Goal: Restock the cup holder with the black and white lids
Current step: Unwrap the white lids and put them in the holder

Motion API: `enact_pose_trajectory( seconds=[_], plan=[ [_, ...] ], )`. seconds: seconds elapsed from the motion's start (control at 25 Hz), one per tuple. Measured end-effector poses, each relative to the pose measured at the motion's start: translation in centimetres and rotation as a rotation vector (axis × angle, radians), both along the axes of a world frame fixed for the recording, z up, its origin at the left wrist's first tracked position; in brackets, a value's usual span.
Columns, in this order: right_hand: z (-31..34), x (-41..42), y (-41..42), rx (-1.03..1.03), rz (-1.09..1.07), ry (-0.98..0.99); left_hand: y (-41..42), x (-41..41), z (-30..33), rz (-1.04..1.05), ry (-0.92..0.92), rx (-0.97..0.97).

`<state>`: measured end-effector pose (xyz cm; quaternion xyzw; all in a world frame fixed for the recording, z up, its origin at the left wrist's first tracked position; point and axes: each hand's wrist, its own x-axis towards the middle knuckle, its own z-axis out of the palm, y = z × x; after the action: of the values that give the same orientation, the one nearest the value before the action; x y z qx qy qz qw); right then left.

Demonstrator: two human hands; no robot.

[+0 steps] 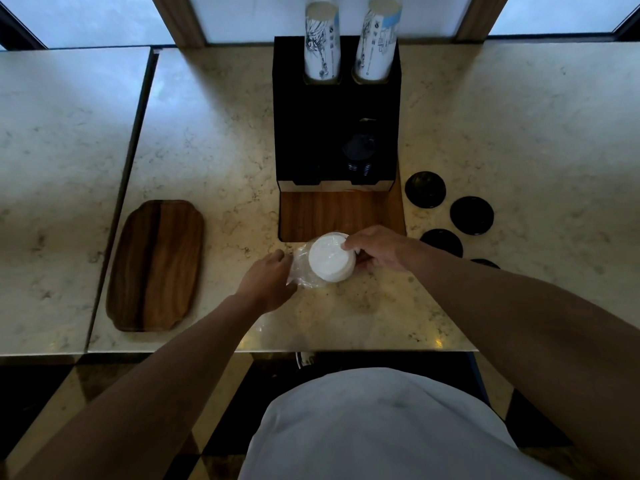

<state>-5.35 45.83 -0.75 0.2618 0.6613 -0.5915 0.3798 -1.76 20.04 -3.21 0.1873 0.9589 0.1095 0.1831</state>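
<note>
A stack of white lids [330, 257] lies on the marble counter in front of the black cup holder [311, 126], half out of a clear plastic sleeve [300, 270]. My right hand [379, 249] grips the stack at its right side. The sleeve's left end is pinched by my left hand [268, 278]. A stack of black lids [359, 157] sits in the holder's right front slot; its left front slot looks dark and I cannot tell its content. Several loose black lids [471, 215] lie on the counter to the right.
Two stacks of printed paper cups [322, 39] stand in the holder's rear slots. The holder sits on a wooden base [322, 213]. A wooden tray [157, 265] lies at the left. The counter's front edge runs just below my forearms, and a seam splits it at the left.
</note>
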Motion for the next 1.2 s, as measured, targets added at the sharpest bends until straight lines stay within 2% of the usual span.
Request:
enact_pose_trajectory(
  seconds=[0.28, 0.56, 0.92, 1.2],
  plan=[
    [-0.5, -1.0, 1.2, 0.049, -0.227, 0.093, -2.8, -0.5, -0.3, -0.015, -0.004, -0.105],
    [0.1, -2.4, 2.1, 0.036, -0.489, 0.174, -3.3, -0.8, 0.4, 0.021, -0.018, -0.081],
    [0.6, -3.5, 1.9, -0.001, -0.486, 0.198, -0.6, -4.0, 1.8, 0.064, 0.040, 0.026],
    [1.4, -4.6, 2.0, -0.048, -0.475, 0.235, 3.2, -6.5, 3.2, 0.072, 0.015, 0.132]
  ],
)
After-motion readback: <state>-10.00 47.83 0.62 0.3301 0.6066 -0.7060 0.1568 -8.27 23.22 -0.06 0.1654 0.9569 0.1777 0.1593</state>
